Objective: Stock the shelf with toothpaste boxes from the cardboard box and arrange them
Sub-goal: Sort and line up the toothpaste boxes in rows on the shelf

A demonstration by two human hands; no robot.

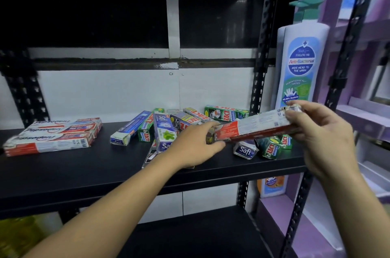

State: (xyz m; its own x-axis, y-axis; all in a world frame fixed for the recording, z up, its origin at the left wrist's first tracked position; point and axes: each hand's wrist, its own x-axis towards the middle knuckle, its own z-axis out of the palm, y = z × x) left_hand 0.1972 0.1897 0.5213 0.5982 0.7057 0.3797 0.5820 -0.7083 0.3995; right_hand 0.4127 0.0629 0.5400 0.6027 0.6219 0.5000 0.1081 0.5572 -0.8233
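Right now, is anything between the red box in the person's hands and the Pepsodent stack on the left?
Yes: a loose pile of Safi and Zact boxes lies on the shelf between the red box and the Pepsodent stack. The left hand and right hand hold it above that pile, so it could likely pass over.

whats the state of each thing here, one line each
red-and-white box, held above the shelf, tilted
left hand, pinches the box's left end
right hand, grips its right end
Pepsodent boxes, lying flat, grouped at shelf's left
Zact and Safi boxes, jumbled pile, unsorted
wash bottle, upright
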